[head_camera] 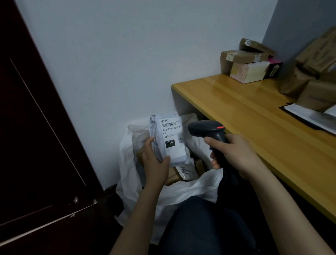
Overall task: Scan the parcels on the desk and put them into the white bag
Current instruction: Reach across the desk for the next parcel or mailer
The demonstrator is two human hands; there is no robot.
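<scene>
My left hand grips a soft white parcel by its lower left edge, label with barcode facing me, upright above the open white bag on the floor. My right hand holds a black handheld scanner by its handle, its head pointing left at the parcel's label, a short gap apart. Several parcels lie inside the bag. More cardboard parcels sit on the wooden desk at the back and far right.
A dark red door stands on the left. The bag sits against the pale wall between door and desk. A flat black-and-white packet lies on the desk's right side. My knee in dark trousers is below the bag.
</scene>
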